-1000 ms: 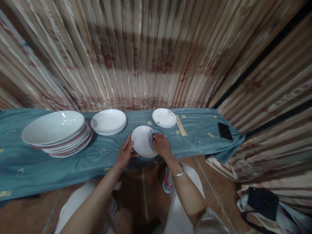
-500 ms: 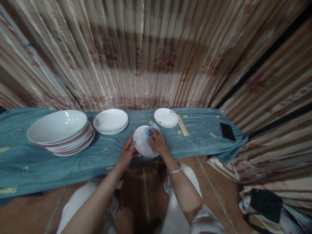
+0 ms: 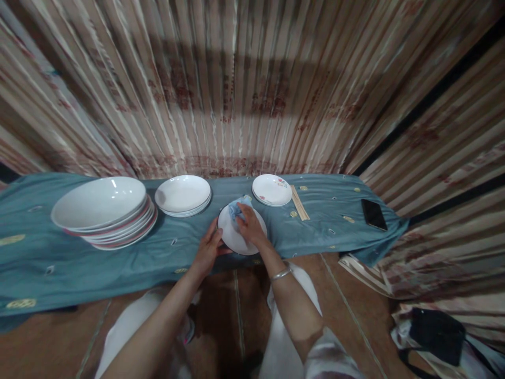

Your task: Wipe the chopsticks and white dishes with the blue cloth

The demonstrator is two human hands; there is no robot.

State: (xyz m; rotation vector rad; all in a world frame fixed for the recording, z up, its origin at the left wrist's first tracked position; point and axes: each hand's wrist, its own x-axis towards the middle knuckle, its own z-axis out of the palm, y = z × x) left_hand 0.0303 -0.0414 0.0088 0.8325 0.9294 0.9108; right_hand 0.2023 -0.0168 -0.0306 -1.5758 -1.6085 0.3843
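Note:
A white plate (image 3: pixel 236 241) with a thin dark rim is held over the near edge of the table. My left hand (image 3: pixel 210 245) grips its left side, thumb on the rim and fingers underneath. In my right hand (image 3: pixel 250 226) is a light blue cloth (image 3: pixel 236 208), pressed on the upper part of the plate's face. The right hand hides part of the plate. Just beyond it lie a small stack of plates with a flower print (image 3: pixel 272 189) and, to the left, a stack of plain white plates (image 3: pixel 183 195).
Large white bowls (image 3: pixel 100 202) are stacked on red-rimmed dishes at the left. Chopsticks (image 3: pixel 300 204) lie beside the flowered plates, and a black phone (image 3: pixel 374 214) is farther right. A teal cloth (image 3: pixel 323 231) covers the table. Curtains (image 3: pixel 244 95) hang behind; a black bag (image 3: pixel 437 337) is at lower right.
My right hand has moved the blue cloth leftward across the plate, from its upper right toward its upper middle. My left hand keeps its grip. The whole view has shifted slightly.

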